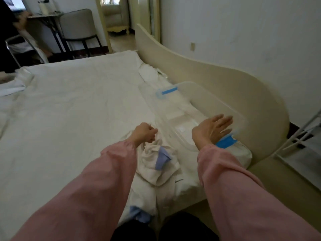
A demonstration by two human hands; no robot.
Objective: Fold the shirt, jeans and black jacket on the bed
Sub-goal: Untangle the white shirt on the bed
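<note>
Grips white shirt [156, 164] in curled left hand [145, 133] at 6 o'clock; spreads empty right hand [212, 130] over clear box [217, 100] at 4 o'clock.

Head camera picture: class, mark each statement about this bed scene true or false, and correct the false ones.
1. The right hand has its fingers spread open. True.
2. The shirt lies neatly folded. False: it is crumpled in a heap.
3. The clear box has blue clips. True.
4. The clear box stands on the floor. False: it sits on the bed, beside the headboard.
</note>
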